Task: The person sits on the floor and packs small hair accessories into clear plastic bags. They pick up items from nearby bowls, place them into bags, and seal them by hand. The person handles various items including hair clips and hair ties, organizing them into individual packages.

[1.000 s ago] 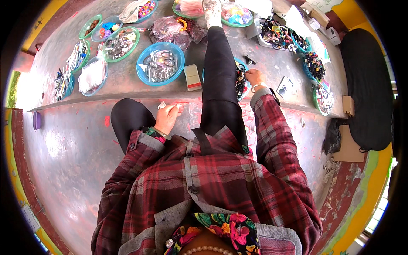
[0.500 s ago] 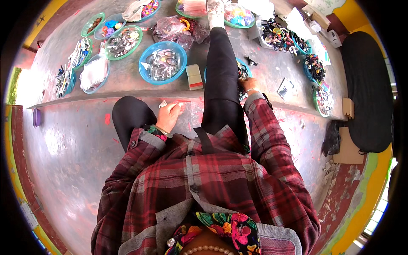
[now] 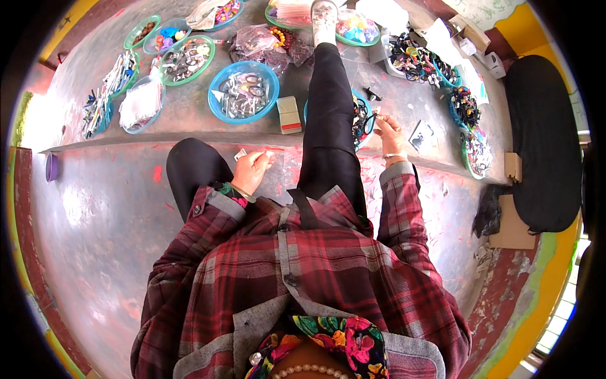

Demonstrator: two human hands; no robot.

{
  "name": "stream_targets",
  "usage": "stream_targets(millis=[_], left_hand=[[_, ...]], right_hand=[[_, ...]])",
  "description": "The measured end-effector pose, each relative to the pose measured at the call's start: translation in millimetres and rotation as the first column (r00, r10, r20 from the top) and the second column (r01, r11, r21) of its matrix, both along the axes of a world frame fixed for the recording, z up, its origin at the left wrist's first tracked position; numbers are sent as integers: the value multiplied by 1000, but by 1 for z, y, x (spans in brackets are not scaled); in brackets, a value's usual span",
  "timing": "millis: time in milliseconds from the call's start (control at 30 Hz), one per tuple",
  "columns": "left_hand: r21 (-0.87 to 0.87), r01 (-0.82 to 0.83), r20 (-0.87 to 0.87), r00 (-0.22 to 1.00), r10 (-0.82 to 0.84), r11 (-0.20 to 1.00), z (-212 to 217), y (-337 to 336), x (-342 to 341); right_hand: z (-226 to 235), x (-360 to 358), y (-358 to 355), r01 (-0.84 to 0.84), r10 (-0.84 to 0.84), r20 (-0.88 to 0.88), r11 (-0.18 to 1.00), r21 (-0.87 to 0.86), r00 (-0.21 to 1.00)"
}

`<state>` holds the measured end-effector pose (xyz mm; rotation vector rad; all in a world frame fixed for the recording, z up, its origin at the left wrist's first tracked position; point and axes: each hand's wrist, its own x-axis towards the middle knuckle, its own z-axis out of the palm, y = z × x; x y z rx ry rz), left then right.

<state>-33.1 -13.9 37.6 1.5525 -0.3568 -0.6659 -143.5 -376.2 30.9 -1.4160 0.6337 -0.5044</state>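
My left hand [image 3: 251, 172] is closed beside my bent knee, with a small whitish piece [image 3: 240, 154] showing at its fingers; its kind is too small to tell. To the right of my outstretched leg, my right hand [image 3: 390, 134] pinches the end of a dark looped cord [image 3: 369, 126]. That cord hangs at the edge of a blue basin [image 3: 361, 95] holding more dark cords, and my leg hides the basin's middle. A small black object [image 3: 372, 94] lies on the raised floor just beyond the basin.
Left of my leg stand a blue basin of wrapped metal pieces [image 3: 274, 101] and a small box [image 3: 289, 115]. A flat card [image 3: 423, 136] lies right of my right hand. Farther right are basins of dark cords [image 3: 467, 104]. The raised floor ends in a step edge [image 3: 158, 143].
My right hand has come out of the basin behind my leg and moved right, drawing a dark cord with it. My left hand stays in place.
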Motion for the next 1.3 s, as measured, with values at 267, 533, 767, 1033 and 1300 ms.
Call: stream_targets(millis=[267, 533, 767, 1033, 1300], left_hand=[[-12, -16, 4, 1000, 16, 1000, 6, 2, -1], [32, -28, 56, 998, 26, 999, -3, 8, 4], [137, 2, 87, 996, -14, 991, -10, 11, 10], [237, 47, 101, 992, -73, 970, -10, 10, 7], [324, 72, 208, 967, -145, 943, -6, 9, 7]], right_hand=[[61, 17, 61, -438, 231, 443, 778, 450, 866], [72, 58, 140, -486, 287, 396, 603, 632, 872], [68, 58, 168, -561, 548, 206, 629, 538, 811], [64, 52, 169, -713, 717, -127, 696, 84, 686], [66, 59, 189, -657, 635, -174, 742, -132, 752]])
